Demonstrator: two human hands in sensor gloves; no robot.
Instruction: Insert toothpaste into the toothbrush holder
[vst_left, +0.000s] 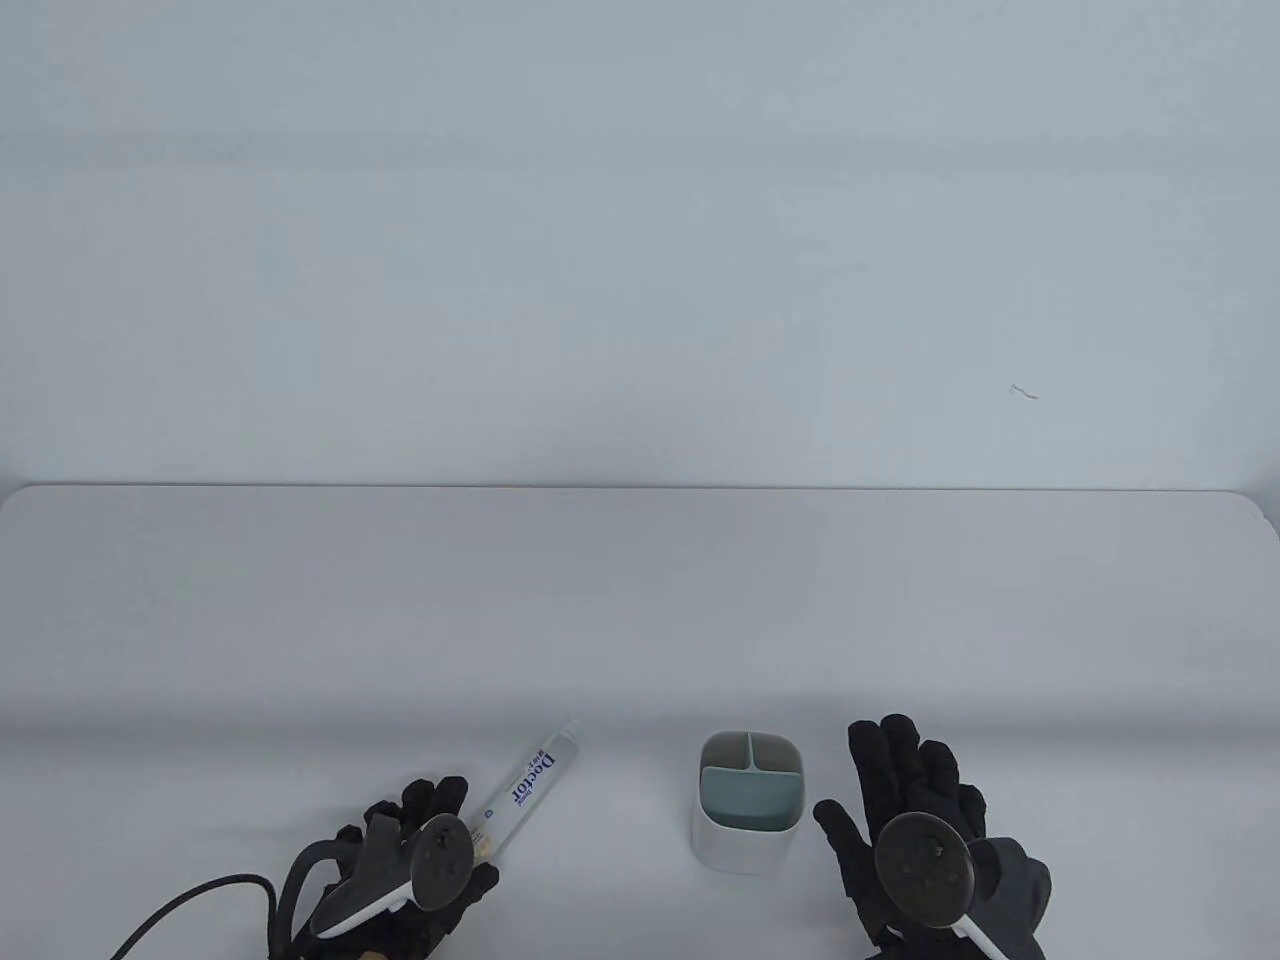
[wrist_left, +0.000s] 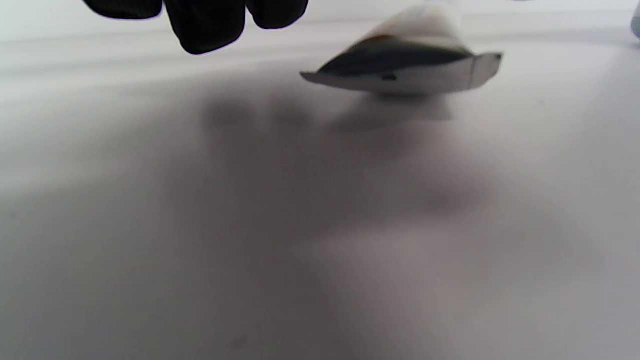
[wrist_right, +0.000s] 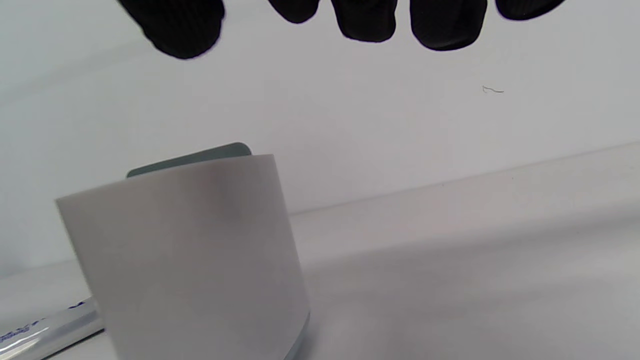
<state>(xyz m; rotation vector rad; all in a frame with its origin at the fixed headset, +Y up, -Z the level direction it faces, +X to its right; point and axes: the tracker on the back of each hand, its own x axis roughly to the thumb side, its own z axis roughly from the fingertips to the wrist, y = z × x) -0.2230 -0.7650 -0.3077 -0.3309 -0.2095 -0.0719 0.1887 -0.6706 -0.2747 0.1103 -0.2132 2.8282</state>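
While the toothpaste tube (vst_left: 523, 789) lies flat on the table (vst_left: 640, 600) — untouched, left of the toothbrush holder (vst_left: 748, 800) — left hand (vst_left: 400, 865) hovers beside its crimped end, fingers loosely apart, right hand (vst_left: 925, 840) spread near the holder: pre-grasp step, next gripping the tube.

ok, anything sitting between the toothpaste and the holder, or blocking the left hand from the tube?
Nothing visible. Bare table separates the toothpaste tube from the toothbrush holder. The left hand is right beside the tube's crimped end, its fingers apart from the tube. The right hand is on the holder's far side.
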